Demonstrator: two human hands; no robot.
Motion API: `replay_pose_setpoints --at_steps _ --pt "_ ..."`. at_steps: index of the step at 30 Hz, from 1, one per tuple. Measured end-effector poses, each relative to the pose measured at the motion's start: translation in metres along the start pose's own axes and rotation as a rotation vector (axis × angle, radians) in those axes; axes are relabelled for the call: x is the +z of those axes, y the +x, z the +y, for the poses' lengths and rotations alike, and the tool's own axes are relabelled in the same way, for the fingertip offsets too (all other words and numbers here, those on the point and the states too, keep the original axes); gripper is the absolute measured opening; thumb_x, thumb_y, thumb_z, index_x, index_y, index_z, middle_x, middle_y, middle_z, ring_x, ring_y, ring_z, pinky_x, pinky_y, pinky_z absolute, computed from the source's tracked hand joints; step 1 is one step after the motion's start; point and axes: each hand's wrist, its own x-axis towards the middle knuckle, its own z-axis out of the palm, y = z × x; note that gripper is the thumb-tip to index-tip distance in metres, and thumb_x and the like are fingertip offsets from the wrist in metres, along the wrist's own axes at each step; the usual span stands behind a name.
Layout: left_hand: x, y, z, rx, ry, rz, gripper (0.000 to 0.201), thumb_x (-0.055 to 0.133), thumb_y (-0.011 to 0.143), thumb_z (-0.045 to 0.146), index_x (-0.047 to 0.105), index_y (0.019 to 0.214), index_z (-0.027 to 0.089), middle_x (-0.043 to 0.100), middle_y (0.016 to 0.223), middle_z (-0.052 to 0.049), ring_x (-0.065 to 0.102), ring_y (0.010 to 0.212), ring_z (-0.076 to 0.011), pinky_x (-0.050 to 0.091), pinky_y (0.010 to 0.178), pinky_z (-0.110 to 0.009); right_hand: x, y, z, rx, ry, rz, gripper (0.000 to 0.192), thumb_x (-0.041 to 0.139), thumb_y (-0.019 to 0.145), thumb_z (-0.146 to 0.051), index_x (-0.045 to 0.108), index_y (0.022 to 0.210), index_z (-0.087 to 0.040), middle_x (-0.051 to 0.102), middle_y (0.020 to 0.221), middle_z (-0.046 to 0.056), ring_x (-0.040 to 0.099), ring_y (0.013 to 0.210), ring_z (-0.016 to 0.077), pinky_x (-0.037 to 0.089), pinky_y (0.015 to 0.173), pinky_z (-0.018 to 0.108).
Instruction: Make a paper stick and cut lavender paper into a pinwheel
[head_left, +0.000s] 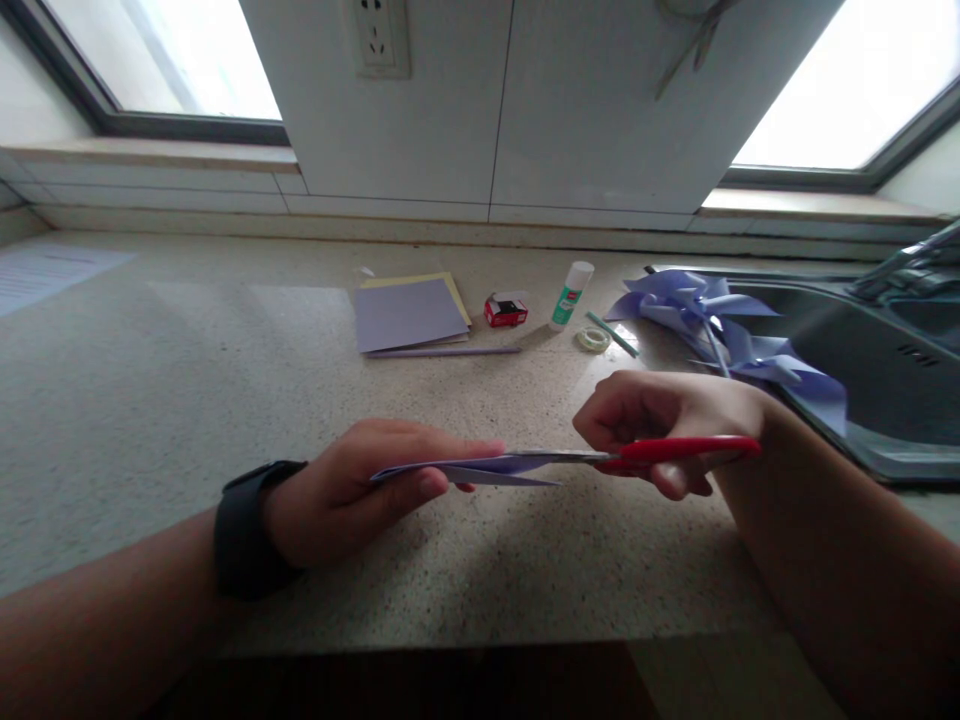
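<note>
Folded lilac paper sheet sits at 6 o'clock, fingers of the left hand pinching it, fingers of the right hand gripping red-handled metal scissors at its 3 o'clock, so best hold paper taut, left fingertips clear of blades.

The left hand is pinching a folded piece of purple paper, while the right hand is gripping red-handled scissors, the blades overlapping the paper. Beyond, a paper stack, 1 red box and 1 glue stick are resting on the counter; 2 purple pinwheels are lying at the sink's edge.
</note>
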Motion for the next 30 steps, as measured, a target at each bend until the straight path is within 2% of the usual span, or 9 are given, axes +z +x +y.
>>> replay_pose_setpoints --at_steps 6,13,18,22,24,27,30 --pt "-0.0001 -0.0001 -0.0002 0.0 0.02 0.004 0.04 0.048 0.104 0.027 0.058 0.142 0.025 0.077 0.116 -0.011 0.074 0.102 -0.0214 0.059 0.084 -0.03 -0.0002 -0.0023 -0.0005 0.01 -0.037 0.025 0.038 0.091 0.069 -0.037 0.061 0.077 -0.015 0.061 0.052 -0.006 0.052 0.037 0.0058 0.043 0.034 0.013" --pt "-0.0006 0.0018 0.0021 0.016 0.051 -0.026 0.042 0.05 0.103 0.025 0.056 0.144 0.026 0.075 0.121 -0.012 0.074 0.102 -0.0219 0.059 0.083 -0.03 0.0017 0.0007 -0.004 0.034 -0.115 0.033 0.044 0.093 0.063 -0.04 0.059 0.073 -0.016 0.059 0.054 -0.006 0.051 0.039 0.0051 0.04 0.035 0.012" --pt "-0.0005 0.0026 0.0047 0.02 0.063 -0.013 0.046 0.054 0.101 0.022 0.054 0.146 0.028 0.075 0.121 -0.011 0.074 0.104 -0.0221 0.06 0.084 -0.03 0.0015 0.0009 -0.0038 0.016 -0.106 0.026 0.041 0.091 0.068 -0.039 0.059 0.075 -0.016 0.06 0.053 -0.006 0.052 0.039 0.0055 0.041 0.035 0.012" --pt "0.0024 -0.0014 0.0044 -0.064 -0.012 0.089 0.05 0.06 0.098 0.021 0.052 0.146 0.031 0.072 0.129 -0.008 0.071 0.113 -0.0217 0.059 0.093 -0.031 0.0 -0.0028 -0.0012 -0.034 -0.047 0.063 0.042 0.091 0.067 -0.041 0.058 0.074 -0.016 0.059 0.053 -0.007 0.051 0.037 0.0047 0.043 0.035 0.012" --pt "0.0049 -0.004 0.0031 -0.105 -0.088 0.164 0.044 0.06 0.098 0.02 0.056 0.141 0.031 0.072 0.13 -0.008 0.069 0.118 -0.0223 0.058 0.098 -0.034 -0.0009 -0.0047 0.0003 -0.068 -0.02 0.091 0.044 0.091 0.066 -0.043 0.058 0.073 -0.015 0.059 0.054 -0.007 0.049 0.036 0.0036 0.042 0.033 0.011" --pt "0.008 -0.0054 0.0015 -0.103 -0.1 0.31 0.03 0.059 0.098 0.018 0.064 0.125 0.028 0.075 0.122 -0.006 0.071 0.114 -0.0211 0.059 0.097 -0.034 -0.0021 -0.0064 0.0019 -0.102 -0.014 0.111 0.043 0.091 0.067 -0.041 0.057 0.073 -0.015 0.059 0.055 -0.007 0.049 0.036 0.0027 0.041 0.033 0.01" --pt "0.0089 -0.0031 0.0016 -0.072 0.013 0.45 0.022 0.062 0.097 0.016 0.071 0.113 0.026 0.078 0.111 -0.004 0.074 0.104 -0.0179 0.06 0.091 -0.03 -0.0026 -0.0067 0.0028 -0.094 0.002 0.132 0.041 0.091 0.068 -0.037 0.056 0.072 -0.016 0.058 0.055 -0.008 0.049 0.037 0.0031 0.043 0.034 0.011"
